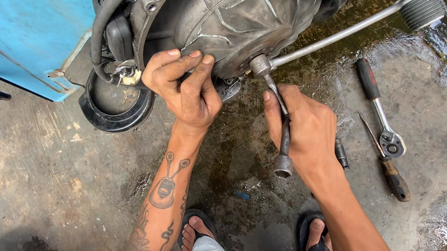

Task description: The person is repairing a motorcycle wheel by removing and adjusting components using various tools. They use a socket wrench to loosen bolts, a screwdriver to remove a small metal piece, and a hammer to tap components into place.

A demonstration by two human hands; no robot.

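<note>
My right hand (306, 130) grips a metal socket wrench (284, 143) whose upper end sits against the lower edge of a grey engine case (230, 14). The wrench's open socket end hangs below my palm. My left hand (186, 85) presses its fingertips on the underside of the same case, fingers curled, beside a small metal bracket (229, 88). Whether it pinches a small part I cannot tell. A chrome kick lever (346, 30) runs from the case up to the right.
A ratchet wrench with a dark handle (378, 106) and a screwdriver (387, 164) lie on the wet concrete floor (32, 176) at right. A black rubber ring (116, 110) lies under the blue body panel (22, 18). My sandalled feet (197, 234) are below.
</note>
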